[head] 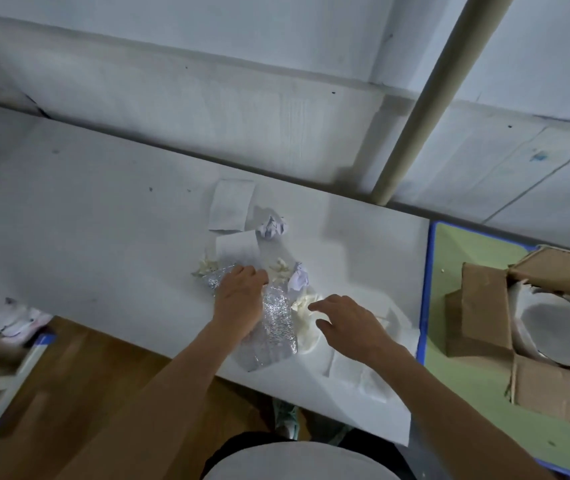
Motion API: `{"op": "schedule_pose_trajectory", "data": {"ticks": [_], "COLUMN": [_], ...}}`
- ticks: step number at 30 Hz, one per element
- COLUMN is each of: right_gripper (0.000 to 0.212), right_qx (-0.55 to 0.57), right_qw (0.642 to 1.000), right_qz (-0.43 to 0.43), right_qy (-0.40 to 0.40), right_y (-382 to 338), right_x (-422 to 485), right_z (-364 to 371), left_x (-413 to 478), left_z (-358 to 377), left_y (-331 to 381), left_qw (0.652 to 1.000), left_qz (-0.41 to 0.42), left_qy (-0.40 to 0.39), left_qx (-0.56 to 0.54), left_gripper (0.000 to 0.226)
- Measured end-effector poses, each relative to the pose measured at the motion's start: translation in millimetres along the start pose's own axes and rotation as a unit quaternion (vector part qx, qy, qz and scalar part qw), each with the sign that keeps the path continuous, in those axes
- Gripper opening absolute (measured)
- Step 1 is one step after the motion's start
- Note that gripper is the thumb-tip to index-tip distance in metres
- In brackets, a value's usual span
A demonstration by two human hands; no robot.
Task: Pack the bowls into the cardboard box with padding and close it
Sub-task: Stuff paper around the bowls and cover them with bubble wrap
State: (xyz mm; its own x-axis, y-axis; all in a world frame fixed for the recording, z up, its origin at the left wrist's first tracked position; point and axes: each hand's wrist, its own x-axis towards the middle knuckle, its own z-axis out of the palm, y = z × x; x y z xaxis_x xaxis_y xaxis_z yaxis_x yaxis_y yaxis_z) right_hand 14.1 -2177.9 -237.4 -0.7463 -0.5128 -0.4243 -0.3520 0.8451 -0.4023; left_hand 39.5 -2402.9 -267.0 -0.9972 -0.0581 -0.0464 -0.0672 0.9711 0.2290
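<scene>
While bare beside table edge (411,341) — box (550,344)

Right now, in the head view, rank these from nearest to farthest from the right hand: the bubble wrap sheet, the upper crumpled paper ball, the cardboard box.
From the right hand:
1. Bubble wrap sheet, just to its left, under the left hand.
2. Upper crumpled paper ball, farther back on the white table.
3. Cardboard box, off to the right on the green surface.
</scene>
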Motion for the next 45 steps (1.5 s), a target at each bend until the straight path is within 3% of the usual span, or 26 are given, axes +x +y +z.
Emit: {"op": "schedule_pose_trajectory", "data": {"ticks": [5,9,14,16,19,21,25,30,35,39,42,45], "right_gripper": [0.043,0.049,0.006,0.023,0.016,0.022,0.043,0.043,0.046,0.040,0.041,0.021], "right_qx": [0.056,0.113,0.222,0.261,0.282,0.300,0.335,0.351,0.417,0.425,0.360,0.301], "right_qw": [0.997,0.990,0.968,0.956,0.943,0.933,0.912,0.893,0.886,0.897,0.916,0.916], "right_qz": [-0.009,-0.027,0.007,0.016,0.023,0.024,0.035,0.029,0.004,0.013,0.049,0.062], "right_qy": [0.053,0.078,0.113,0.133,0.172,0.197,0.236,0.280,0.204,0.124,0.168,0.256], "right_y": [-8.1,-21.5,-21.8,-15.2,1.5,14.5,38.3,64.8,96.4,114.7,126.3,138.8], "right_x": [3.9,12.2,7.8,-0.4,-16.3,-26.5,-49.5,-75.6,-100.1,-119.1,-117.7,-118.6], "right_z": [-4.3,-13.9,-34.1,-43.7,-58.4,-66.9,-77.2,-78.9,-86.8,-102.3,-107.9,-111.5], "left_x": [-3.4,-0.1,10.4,16.3,25.0,29.5,37.6,43.8,55.2,58.4,57.3,57.6], "left_z": [-22.3,-52.5,-81.4,-93.1,-108.0,-111.8,-99.4,-87.1,-77.7,-76.3,-77.6,-79.3], "left_y": [3.5,17.7,41.7,51.6,68.9,83.2,114.9,147.1,172.6,196.1,220.9,240.5], "left_qw": [0.997,0.993,0.979,0.970,0.961,0.955,0.941,0.896,0.911,0.905,0.904,0.898], "left_qz": [0.008,0.068,0.100,0.104,0.139,0.157,0.179,0.186,0.197,0.191,0.205,0.194], "left_qy": [0.003,-0.025,-0.019,-0.028,-0.080,-0.136,-0.208,-0.286,-0.244,-0.227,-0.211,-0.219], "left_qx": [-0.075,-0.097,-0.175,-0.218,-0.224,-0.212,-0.196,-0.285,-0.267,-0.306,-0.311,-0.327], "left_gripper": [0.012,0.015,0.009,0.004,0.024,0.035,0.036,0.042,0.021,0.019,0.020,0.024]}}
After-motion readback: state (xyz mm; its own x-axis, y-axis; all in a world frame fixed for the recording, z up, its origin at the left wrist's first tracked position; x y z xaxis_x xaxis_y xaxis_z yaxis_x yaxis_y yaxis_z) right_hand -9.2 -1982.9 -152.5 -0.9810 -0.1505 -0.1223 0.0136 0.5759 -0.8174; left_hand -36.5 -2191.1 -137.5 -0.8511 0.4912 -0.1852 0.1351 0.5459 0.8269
